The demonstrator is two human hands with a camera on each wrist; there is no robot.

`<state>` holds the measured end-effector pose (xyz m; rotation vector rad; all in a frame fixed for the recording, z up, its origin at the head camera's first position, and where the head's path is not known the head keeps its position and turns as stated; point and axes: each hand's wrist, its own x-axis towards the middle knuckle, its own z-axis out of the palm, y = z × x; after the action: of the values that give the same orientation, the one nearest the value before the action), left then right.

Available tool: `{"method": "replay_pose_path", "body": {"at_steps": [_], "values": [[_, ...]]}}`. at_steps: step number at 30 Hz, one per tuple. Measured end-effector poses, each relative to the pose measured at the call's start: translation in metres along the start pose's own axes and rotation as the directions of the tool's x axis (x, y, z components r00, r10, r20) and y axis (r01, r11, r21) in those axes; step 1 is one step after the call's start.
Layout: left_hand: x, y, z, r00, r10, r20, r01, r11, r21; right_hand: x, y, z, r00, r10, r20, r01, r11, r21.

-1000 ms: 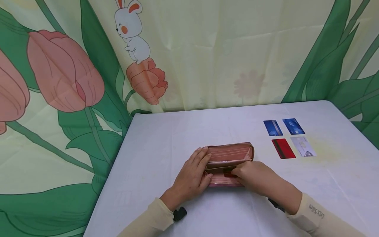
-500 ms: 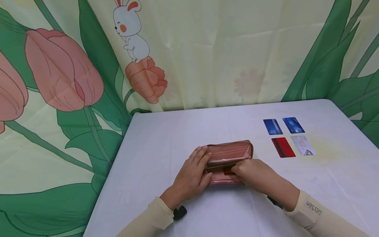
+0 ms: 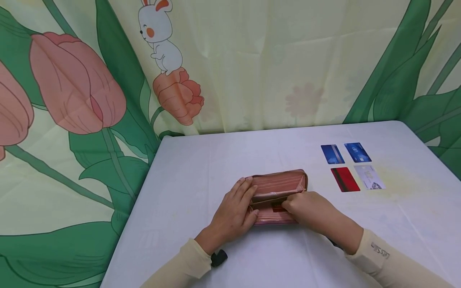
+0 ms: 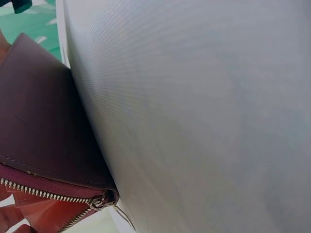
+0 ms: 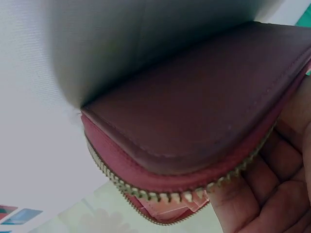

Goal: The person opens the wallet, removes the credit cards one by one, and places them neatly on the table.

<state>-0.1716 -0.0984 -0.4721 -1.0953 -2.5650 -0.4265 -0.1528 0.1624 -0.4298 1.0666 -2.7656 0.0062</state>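
Observation:
In the head view a pink zip wallet (image 3: pixel 277 184) stands spread apart on the table, card slots showing in its far half. My left hand (image 3: pixel 230 216) holds its left end, fingers over the far half and thumb at the near half. My right hand (image 3: pixel 309 210) reaches into the right side with curled fingers and pinches a red card (image 3: pixel 278 207), mostly hidden by the hand and the wallet. The left wrist view shows the wallet's dark outer cover (image 4: pixel 48 116) and zip pull (image 4: pixel 98 202). In the right wrist view, curled fingers (image 5: pixel 238 199) lie against the zip edge.
On the white-covered table (image 3: pixel 194 168), to the right, lie two blue cards (image 3: pixel 333 154) (image 3: pixel 357 152), a red card with a dark stripe (image 3: pixel 345 179) and a white card (image 3: pixel 369 177). Behind the table hangs a flower-printed curtain (image 3: pixel 252 80).
Very little differs. The wallet and my right hand have shifted slightly away from me, and the red card remains in the wallet. My left hand keeps its place.

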Motion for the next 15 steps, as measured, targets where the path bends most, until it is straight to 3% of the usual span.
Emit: {"method": "replay_pose_path", "body": {"at_steps": [6, 15], "values": [[0.0005, -0.0007, 0.0004, 1.0, -0.003, -0.007, 0.003, 1.0, -0.005, 0.0004, 0.0005, 0.0028, 1.0, -0.007, -0.029, 0.006, 0.998, -0.057], [0.0018, -0.0012, 0.0022, 0.998, 0.014, -0.061, -0.015, 1.0, -0.009, 0.0031, -0.0008, 0.0047, 0.998, 0.041, -0.054, -0.046, 0.993, -0.105]]}}
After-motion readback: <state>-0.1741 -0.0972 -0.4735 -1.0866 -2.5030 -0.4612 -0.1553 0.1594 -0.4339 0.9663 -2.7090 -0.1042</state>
